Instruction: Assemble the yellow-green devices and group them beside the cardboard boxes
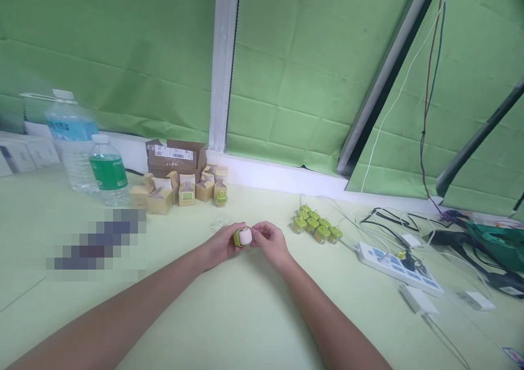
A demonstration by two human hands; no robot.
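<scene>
My left hand (219, 247) is closed round a small green item with a pale pink-white rounded face (244, 237), held just above the table. Thumb and fingers of my right hand (273, 245) are pinched together at the item's right edge; exactly what they grip there is too small to make out. Behind my left hand lies a bit of clear plastic (220, 222). To the right stands a close group of several small clear containers with green looped lids (312, 225).
Open small cardboard boxes (160, 198) stand at the back left before a larger brown box (176, 157), with one green-lidded container (221, 198) beside them. Water bottles (108, 171) stand farther left. A power strip (399, 269), chargers (420, 300) and tangled cables (388, 220) cover the right side.
</scene>
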